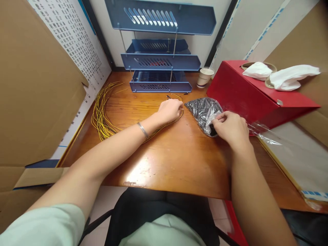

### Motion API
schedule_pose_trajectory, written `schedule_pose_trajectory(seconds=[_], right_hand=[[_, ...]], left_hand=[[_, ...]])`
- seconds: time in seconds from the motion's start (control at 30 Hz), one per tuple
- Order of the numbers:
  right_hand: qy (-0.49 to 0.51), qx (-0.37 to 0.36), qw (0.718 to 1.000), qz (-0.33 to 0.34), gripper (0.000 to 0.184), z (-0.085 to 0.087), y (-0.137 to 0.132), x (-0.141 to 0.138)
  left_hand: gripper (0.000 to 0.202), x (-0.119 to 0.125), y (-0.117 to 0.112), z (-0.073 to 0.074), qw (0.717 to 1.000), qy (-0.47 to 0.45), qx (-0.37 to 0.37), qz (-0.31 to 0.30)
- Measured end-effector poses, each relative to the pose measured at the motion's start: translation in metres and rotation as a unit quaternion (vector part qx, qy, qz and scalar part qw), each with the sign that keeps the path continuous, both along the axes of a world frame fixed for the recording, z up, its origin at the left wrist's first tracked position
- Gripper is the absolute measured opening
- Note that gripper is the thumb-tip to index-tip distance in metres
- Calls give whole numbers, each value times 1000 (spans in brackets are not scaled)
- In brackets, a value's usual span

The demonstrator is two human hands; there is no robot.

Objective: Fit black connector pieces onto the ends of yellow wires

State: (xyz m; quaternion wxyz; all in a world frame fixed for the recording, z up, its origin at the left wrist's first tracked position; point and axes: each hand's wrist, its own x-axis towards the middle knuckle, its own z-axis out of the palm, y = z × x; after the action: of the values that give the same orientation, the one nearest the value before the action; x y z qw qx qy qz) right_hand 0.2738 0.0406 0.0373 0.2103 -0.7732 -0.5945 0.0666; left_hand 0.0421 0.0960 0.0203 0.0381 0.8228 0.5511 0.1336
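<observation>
My left hand (170, 110) is closed around thin yellow and black wires (164, 127), which trail back beneath my forearm. Small dark tips of the wires stick out past the fingers. To its right lies a clear plastic bag (202, 107) full of small black pieces too fine to make out singly. My right hand (230, 127) pinches the bag's crumpled edge between thumb and fingers; whether it also holds a piece is hidden. A loose bundle of yellow and black wires (98, 112) rests on the left of the wooden table (174, 160).
A blue tiered file tray (161, 62) stands at the back, beside a paper cup (205, 78). On the right is a red box (243, 92) with tape rolls and white tissue on top. Cardboard (33, 85) rises along the left side.
</observation>
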Motion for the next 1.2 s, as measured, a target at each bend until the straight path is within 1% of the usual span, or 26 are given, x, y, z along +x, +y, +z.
schedule_pose_trajectory(seconds=[0.07,0.13,0.3,0.47,0.63,0.73,0.9,0.97,1.07,1.13,1.2], right_hand=[[12,16,1000,-15,22,4,-2,-5],[22,36,999,-15,24,7,-4,-11],[37,88,995,11,22,8,-7,-21],[63,103,991,49,18,3,-9,-29],[66,108,987,94,18,-5,-9,-38],[61,109,986,108,17,-9,-8,-41],[61,114,984,122,16,-16,-6,-44],[71,117,982,131,17,-19,-4,-44],[115,132,972,153,18,-23,-1,-45],[166,149,960,168,22,-27,1,-47],[226,160,944,182,31,-31,2,-51]], left_hand=[[36,6,8,0,999,32,9,-1],[38,8,13,0,998,66,16,-8],[35,13,21,8,992,117,16,-32],[34,17,23,16,979,193,32,-59],[32,19,26,14,971,209,64,-101],[31,20,29,15,965,232,56,-104],[33,22,36,24,951,278,27,-131],[34,20,38,27,951,277,14,-137],[31,14,39,35,962,240,-3,-131],[29,8,35,45,971,204,-2,-123],[28,1,27,56,978,169,12,-122]])
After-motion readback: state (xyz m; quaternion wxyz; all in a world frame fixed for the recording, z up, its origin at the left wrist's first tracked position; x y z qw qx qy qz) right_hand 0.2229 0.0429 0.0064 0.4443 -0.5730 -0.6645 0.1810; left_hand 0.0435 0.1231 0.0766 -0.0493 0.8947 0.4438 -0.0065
